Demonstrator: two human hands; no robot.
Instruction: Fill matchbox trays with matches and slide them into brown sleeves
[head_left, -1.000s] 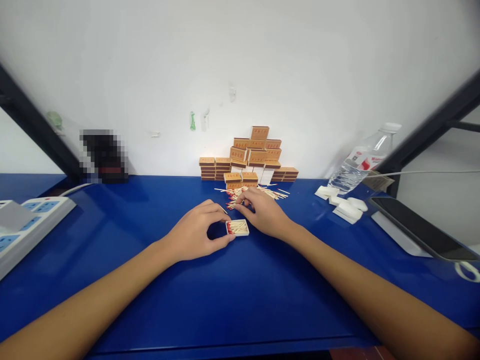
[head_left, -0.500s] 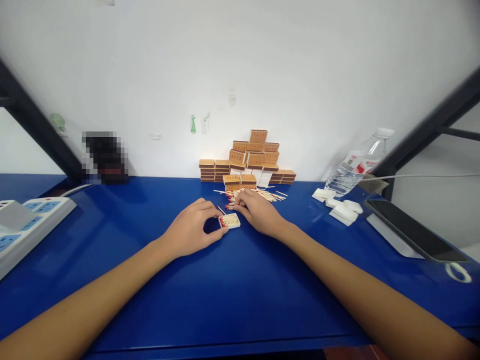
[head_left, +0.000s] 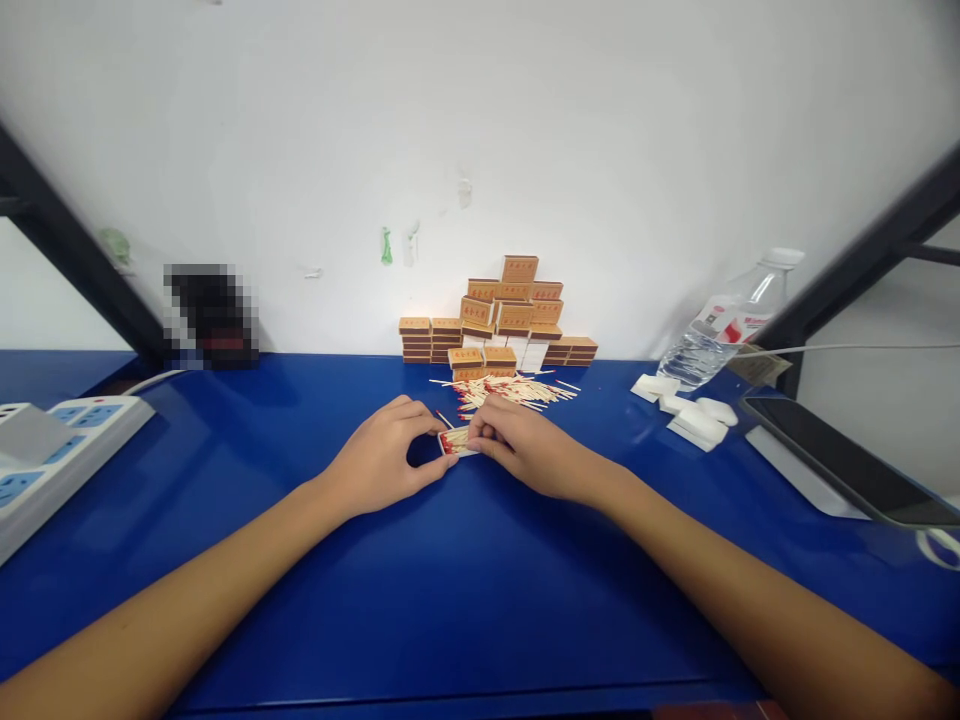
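My left hand (head_left: 386,447) grips the left end of a small white matchbox tray (head_left: 442,452) between thumb and fingers. Red-tipped matches (head_left: 454,440) lie inside the tray. My right hand (head_left: 517,440) is over the tray's right end, its fingers pinched together; what they hold, if anything, is hidden. That hand also covers part of the tray. Just beyond it, a loose pile of matches (head_left: 521,390) spreads over the blue table (head_left: 420,590). One match lies apart, close to my left fingertips.
Orange-brown matchboxes (head_left: 515,318) are stacked against the wall behind the pile. To the right are white pieces (head_left: 697,425), a tilted plastic bottle (head_left: 731,325) and a phone (head_left: 840,455). A power strip (head_left: 90,440) lies at the left.
My right hand has moved from the match pile toward me, to the right end of the tray. My left hand keeps its hold on the tray.
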